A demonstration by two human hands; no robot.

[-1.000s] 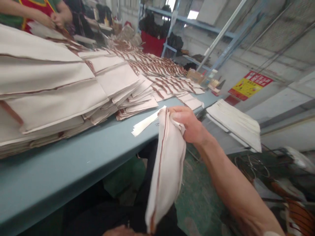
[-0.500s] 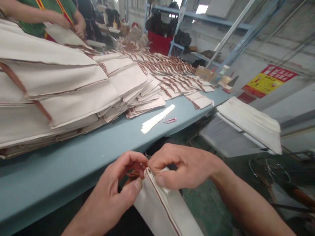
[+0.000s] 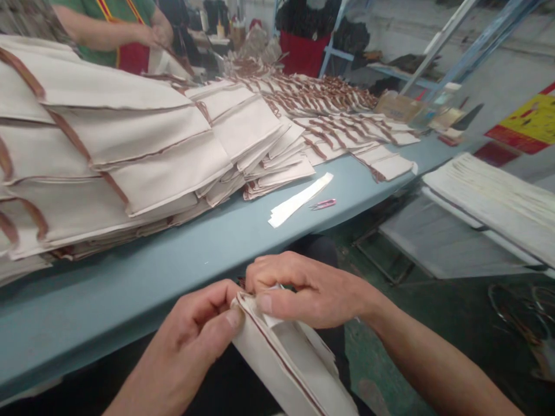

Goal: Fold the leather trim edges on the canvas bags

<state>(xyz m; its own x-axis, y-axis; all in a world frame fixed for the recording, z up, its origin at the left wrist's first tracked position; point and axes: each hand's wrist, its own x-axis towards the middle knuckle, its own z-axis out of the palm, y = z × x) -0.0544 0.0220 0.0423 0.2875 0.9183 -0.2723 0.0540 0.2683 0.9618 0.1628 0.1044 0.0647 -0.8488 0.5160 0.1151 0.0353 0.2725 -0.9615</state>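
Both my hands pinch the top corner of a cream cloth bag (image 3: pixel 290 361) with brown piping, held in front of the table's near edge. My left hand (image 3: pixel 195 335) grips the corner from the left with thumb and fingers closed. My right hand (image 3: pixel 303 289) grips the same edge from the right, thumb pressed on the cloth. The bag hangs down over my lap.
A blue-grey table (image 3: pixel 130 277) carries overlapping stacks of cream bags (image 3: pixel 143 144) with brown straps. A white paper strip (image 3: pixel 299 199) and small pink snips (image 3: pixel 324 204) lie near its edge. Another person in green and red (image 3: pixel 117 29) works at the far side. A pile of cream sheets (image 3: pixel 498 196) sits at right.
A second ago only my right hand held the bag up over the table edge. It came down toward my lap, my left hand joined it, and both now pinch the top corner.
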